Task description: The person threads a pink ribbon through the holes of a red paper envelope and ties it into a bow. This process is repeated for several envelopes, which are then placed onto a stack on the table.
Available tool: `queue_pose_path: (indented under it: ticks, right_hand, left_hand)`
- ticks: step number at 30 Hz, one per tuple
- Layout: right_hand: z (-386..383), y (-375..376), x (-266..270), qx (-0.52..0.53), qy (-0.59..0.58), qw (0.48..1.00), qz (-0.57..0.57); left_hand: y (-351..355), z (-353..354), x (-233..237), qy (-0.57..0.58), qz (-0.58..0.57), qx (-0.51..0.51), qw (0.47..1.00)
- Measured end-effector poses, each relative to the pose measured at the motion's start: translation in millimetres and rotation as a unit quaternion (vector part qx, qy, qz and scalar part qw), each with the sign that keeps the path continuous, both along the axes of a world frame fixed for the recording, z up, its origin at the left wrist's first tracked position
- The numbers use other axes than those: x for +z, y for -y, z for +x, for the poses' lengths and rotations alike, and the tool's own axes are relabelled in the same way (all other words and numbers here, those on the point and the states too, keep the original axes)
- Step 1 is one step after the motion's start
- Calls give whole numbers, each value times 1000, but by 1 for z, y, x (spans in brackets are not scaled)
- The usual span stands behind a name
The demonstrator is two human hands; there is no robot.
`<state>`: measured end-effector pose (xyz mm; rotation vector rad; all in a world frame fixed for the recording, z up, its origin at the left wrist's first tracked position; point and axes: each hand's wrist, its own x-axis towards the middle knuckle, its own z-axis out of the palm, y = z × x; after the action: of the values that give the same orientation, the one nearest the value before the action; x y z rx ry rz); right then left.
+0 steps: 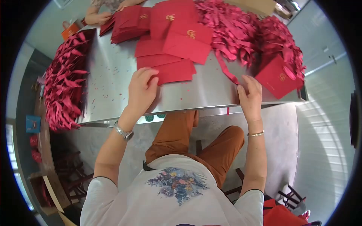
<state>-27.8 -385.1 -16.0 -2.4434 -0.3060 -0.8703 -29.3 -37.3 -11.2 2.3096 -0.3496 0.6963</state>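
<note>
My left hand [142, 89] is at the left end of a flat red envelope [175, 72], the nearest of several overlapping ones on the metal table. Its fingers are curved, with the thumb apart from them; whether they touch the paper is hard to tell. Toward the right, my right hand [250, 94] has thumb and forefinger closed at the end of a dark red ribbon [224, 68]. That ribbon runs back to a big heap of ribbons [232, 34]. Right of this hand lies a red envelope bag [279, 77] with a gold emblem, tilted at the table's corner.
A long row of red ribboned bags [68, 81] lines the table's left edge. Stacked red envelopes [130, 24] lie at the back, beside another person's hand [103, 18]. Small red scraps dot the metal table [109, 86]. A cardboard box [256, 5] stands behind the ribbons.
</note>
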Motion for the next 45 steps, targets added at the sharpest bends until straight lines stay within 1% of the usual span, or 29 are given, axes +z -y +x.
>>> queue_pose_path:
  ticks: [2,3,4,7,8,9,11,13,15,17,18,19,20,21,23,24,25,27,29,30,31,33,35,37,39,40,41,43,45]
  right_hand:
    - [8,-5,-7,14,-36,999,-14]
    - [10,-10,-6,18,-72,997,-32]
    - [9,-15,-5,26,-82,996,-12]
    - [-11,-28,5,58,-90,993,-49]
    - [-17,-34,3,53,-63,997,-6]
    - [-24,-42,5,57,-63,996,-7]
    - [-38,-53,10,44,-59,996,54]
    - [-45,-55,5,46,-97,992,73]
    - [-47,-60,3,119,-117,974,151]
    - [-47,-65,-2,132,-119,971,162]
    - [-47,-67,-4,140,-130,964,184]
    - [-45,-70,-6,148,-141,957,206]
    - [-43,-73,-10,167,-103,959,205]
    - [-44,-77,-8,168,-101,959,204]
    - [-48,-82,-5,120,-177,947,240]
    - [-50,-81,-6,126,-207,936,255]
    - [-50,-80,-6,123,-209,936,257]
    - [-52,-81,-6,150,-255,865,404]
    - [-49,-76,-8,159,-264,862,403]
    - [-47,-75,-12,159,-255,862,407]
    - [-46,-73,-15,158,-246,863,413]
    - [-47,-72,-15,151,-246,854,432]
    - [-45,-76,-19,140,-225,842,470]
    - [-46,-83,-11,118,-232,837,481]
    - [-44,-90,-5,101,-242,842,472]
    - [-44,-94,-3,102,-247,841,471]
    - [-43,-99,0,110,-243,854,446]
    - [-40,-106,0,120,-239,869,417]
    - [-34,-112,-4,143,-213,917,306]
  left_hand:
    - [-5,13,-5,34,87,27,995]
    - [-6,15,-4,-9,110,39,993]
    - [-8,14,-3,-10,109,47,993]
    - [-12,7,1,-60,151,1,987]
    - [-13,4,2,-62,149,6,987]
    - [-14,2,2,-51,153,1,987]
    - [-16,3,3,-40,155,-3,987]
    - [-16,9,8,-12,119,16,993]
    - [-8,31,19,0,115,26,993]
    - [6,64,26,-1,18,25,1000]
    - [15,78,29,1,15,28,1000]
    - [23,92,33,-63,11,42,997]
    - [28,102,36,-127,8,56,990]
    - [30,110,37,-124,7,56,991]
    - [35,122,34,-192,-23,27,981]
    - [36,126,33,-193,-22,24,981]
    - [37,129,31,-186,-103,11,977]
    - [39,129,31,-166,-232,-8,958]
    - [34,119,38,-175,-333,-40,926]
    - [32,96,56,-171,-370,-50,912]
    - [26,81,53,-173,-368,-48,912]
    - [9,55,44,-148,-470,-71,867]
    - [-1,12,28,-164,-428,1,889]
    - [-14,-19,-10,-166,-286,81,940]
    - [-10,-41,-16,-113,-131,133,976]
    - [-8,-48,-13,-117,-111,143,976]
    - [-9,-49,-13,-120,-113,146,976]
    - [-10,-48,-13,55,77,185,978]
    - [-8,-51,-4,61,75,137,986]
